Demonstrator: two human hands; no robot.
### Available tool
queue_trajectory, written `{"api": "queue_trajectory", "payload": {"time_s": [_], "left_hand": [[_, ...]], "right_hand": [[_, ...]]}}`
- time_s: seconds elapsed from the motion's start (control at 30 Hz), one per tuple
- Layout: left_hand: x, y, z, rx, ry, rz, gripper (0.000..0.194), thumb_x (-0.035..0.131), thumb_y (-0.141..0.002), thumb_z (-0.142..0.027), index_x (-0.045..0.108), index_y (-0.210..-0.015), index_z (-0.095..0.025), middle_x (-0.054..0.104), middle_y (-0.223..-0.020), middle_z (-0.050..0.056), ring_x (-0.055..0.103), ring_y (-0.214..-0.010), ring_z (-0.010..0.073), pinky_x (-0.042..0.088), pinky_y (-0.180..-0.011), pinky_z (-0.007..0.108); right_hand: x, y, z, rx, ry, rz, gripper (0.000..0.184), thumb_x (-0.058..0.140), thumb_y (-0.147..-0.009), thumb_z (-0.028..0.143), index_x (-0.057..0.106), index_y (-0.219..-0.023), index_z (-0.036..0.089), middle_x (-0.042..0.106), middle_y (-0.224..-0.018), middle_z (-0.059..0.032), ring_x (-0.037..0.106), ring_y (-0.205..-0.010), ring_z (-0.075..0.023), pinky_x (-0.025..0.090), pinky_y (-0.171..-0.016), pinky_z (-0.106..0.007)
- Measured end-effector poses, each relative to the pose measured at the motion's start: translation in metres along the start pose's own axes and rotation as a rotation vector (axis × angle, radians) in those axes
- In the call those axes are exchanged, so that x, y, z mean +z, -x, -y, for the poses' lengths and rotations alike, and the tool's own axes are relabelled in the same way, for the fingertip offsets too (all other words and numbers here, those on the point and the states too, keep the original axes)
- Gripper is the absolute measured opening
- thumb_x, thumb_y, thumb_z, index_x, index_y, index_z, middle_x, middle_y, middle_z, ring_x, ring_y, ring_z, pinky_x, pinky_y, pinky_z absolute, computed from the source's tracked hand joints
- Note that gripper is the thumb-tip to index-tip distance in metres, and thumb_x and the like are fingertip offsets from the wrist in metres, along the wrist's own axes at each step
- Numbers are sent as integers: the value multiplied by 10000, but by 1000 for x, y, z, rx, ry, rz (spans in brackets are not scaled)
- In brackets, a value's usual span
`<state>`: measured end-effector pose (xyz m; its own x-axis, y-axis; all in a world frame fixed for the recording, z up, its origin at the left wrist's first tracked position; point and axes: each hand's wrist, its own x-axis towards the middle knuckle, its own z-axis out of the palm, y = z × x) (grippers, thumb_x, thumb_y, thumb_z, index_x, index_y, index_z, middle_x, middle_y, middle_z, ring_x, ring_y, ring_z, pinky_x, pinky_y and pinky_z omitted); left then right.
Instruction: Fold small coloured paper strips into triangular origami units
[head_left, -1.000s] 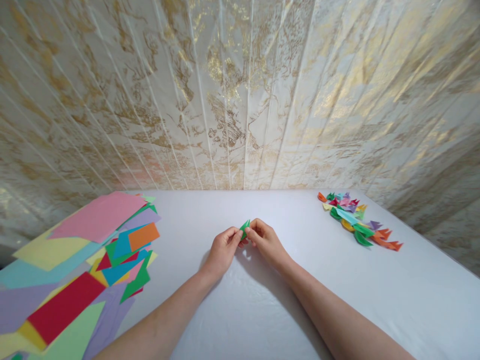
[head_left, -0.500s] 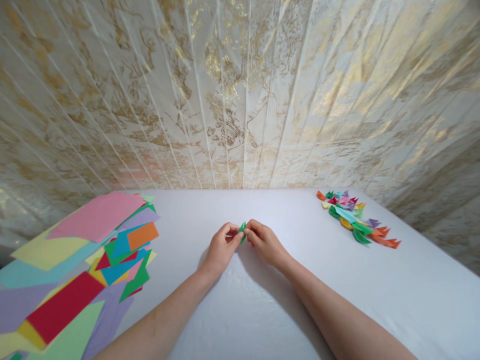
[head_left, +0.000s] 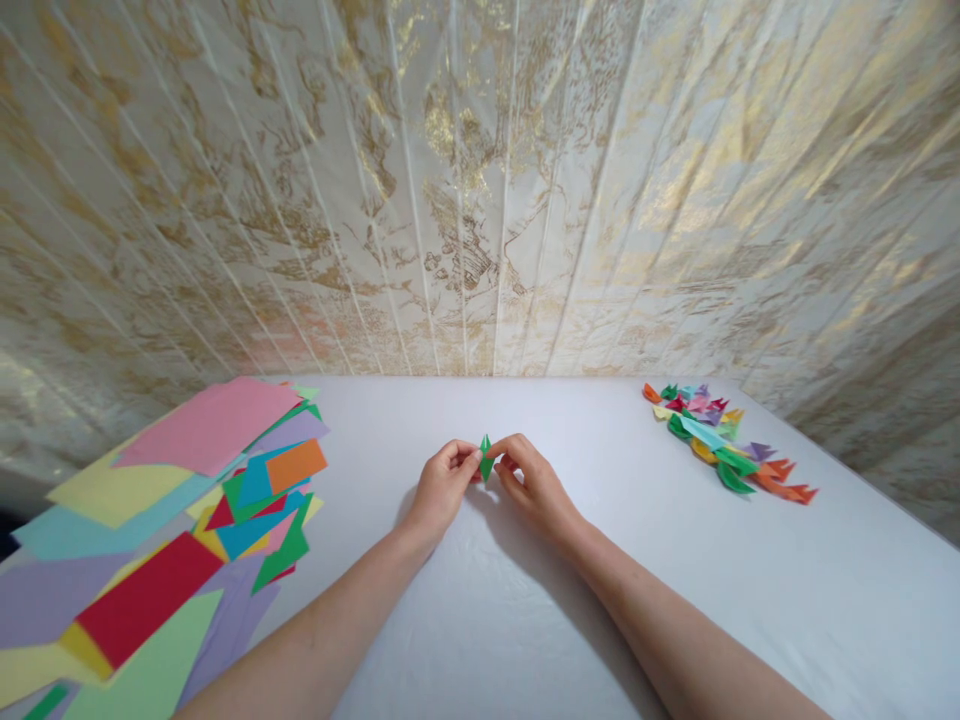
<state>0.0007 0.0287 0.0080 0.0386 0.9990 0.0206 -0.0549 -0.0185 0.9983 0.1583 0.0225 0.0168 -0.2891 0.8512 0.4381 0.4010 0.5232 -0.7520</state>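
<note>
A small green folded paper [head_left: 486, 462], pointed at its top and bottom, stands upright above the middle of the table. My left hand [head_left: 442, 490] pinches its left side between thumb and fingers. From the other side, the index fingertip of my right hand [head_left: 536, 485] reaches to the paper's face and seems to touch it. The right thumb sits lower, with a gap between it and the index finger. My right hand's other fingers are curled and partly hidden.
Coloured paper sheets and smaller cut pieces lie overlapping at the left, with a red rectangle [head_left: 150, 600] and a pink sheet [head_left: 214, 425] among them. Several folded paper shapes [head_left: 705, 435] are grouped at the back right of the white table [head_left: 450, 640]. A gold-patterned curtain [head_left: 480, 200] hangs behind.
My right fingers have loosened from the green paper, thumb and index finger now apart. The paper's face has turned more toward me. The view has shifted slightly left.
</note>
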Motion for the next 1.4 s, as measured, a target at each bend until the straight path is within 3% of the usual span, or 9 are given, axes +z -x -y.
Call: {"api": "queue_trajectory", "payload": {"time_s": [0.17,0.4,1.03,1.4], "left_hand": [[1,3,3,54,-11,10,219,629,-795,-362,545,-920,-204,639,-708,-29,623,-671,136,490,-674,248],[2,3,5,120,-75,28,128,576,-794,-249,629,-889,-181,678,-896,28,643,-821,159,509,-794,284],[3,4,4,169,-149,35,139,608,-776,-224,632,-908,-189,684,-925,22,645,-850,146,523,-785,274],[4,7,1,171,-153,54,142,587,-788,-218,611,-924,-183,666,-927,22,643,-851,138,511,-801,271]], "right_hand": [[2,-1,-1,108,-100,-9,172,464,-841,137,575,-937,227,621,-896,-21,582,-805,-159,457,-758,-304],[0,-3,-2,229,-233,-17,136,482,-830,169,583,-906,218,639,-856,-12,600,-786,-160,449,-722,-302],[-2,-6,-5,285,-409,-67,90,582,-778,250,599,-858,212,617,-817,-3,564,-764,-159,425,-708,-297],[-2,-7,-4,294,-375,-79,122,583,-807,311,595,-839,194,610,-803,-8,560,-748,-159,432,-712,-302]]}}
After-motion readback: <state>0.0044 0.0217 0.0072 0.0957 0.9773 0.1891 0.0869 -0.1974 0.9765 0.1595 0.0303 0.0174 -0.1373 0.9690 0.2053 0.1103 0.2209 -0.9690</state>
